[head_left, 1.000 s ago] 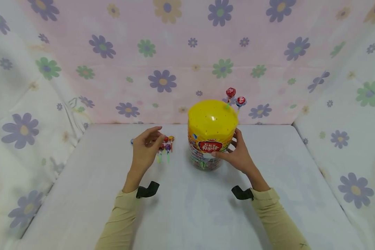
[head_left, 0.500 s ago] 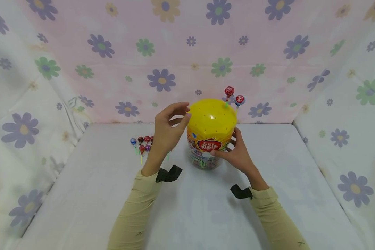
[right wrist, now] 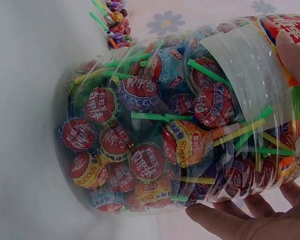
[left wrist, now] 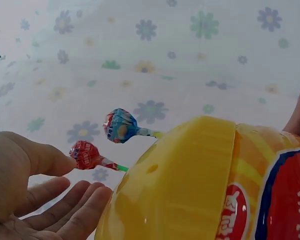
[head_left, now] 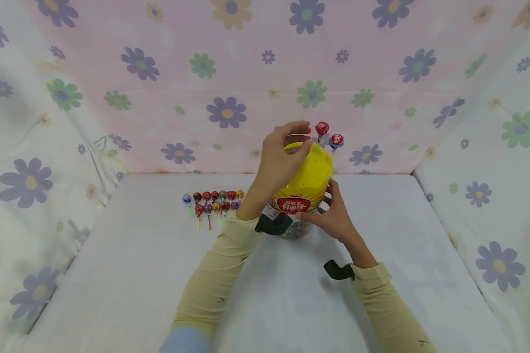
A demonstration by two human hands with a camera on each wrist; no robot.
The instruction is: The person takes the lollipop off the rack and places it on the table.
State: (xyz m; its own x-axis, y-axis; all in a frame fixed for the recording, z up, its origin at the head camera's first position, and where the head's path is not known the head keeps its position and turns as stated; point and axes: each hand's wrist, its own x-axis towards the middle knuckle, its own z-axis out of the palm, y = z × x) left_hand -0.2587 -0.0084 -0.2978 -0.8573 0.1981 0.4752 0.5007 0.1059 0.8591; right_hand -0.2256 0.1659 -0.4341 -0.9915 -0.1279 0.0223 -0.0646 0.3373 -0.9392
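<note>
A clear plastic jar (right wrist: 155, 115) full of wrapped lollipops stands on the table under a domed yellow lid (head_left: 315, 171) dotted with small holes. Two lollipops stick up from the lid's far right: a red one (head_left: 322, 128) and a blue-and-red one (head_left: 336, 140). My left hand (head_left: 280, 157) is over the lid's left side, its fingers spread and curved with nothing between them. In the left wrist view a fingertip (left wrist: 65, 164) overlaps the red lollipop's (left wrist: 85, 154) edge. My right hand (head_left: 335, 218) grips the jar's right side, thumb across the front, fingers behind.
Left of the jar, several lollipops (head_left: 207, 209) lie in two rows on the white tabletop (head_left: 128, 274), partly hidden by my left wrist. Flower-printed cloth (head_left: 227, 63) rises at the back and sides. Black wrist mounts (head_left: 339, 270) stick out from both wrists.
My left hand has moved right and up, from above the lollipop rows to over the yellow lid beside the red lollipop. The right hand keeps its grip on the jar.
</note>
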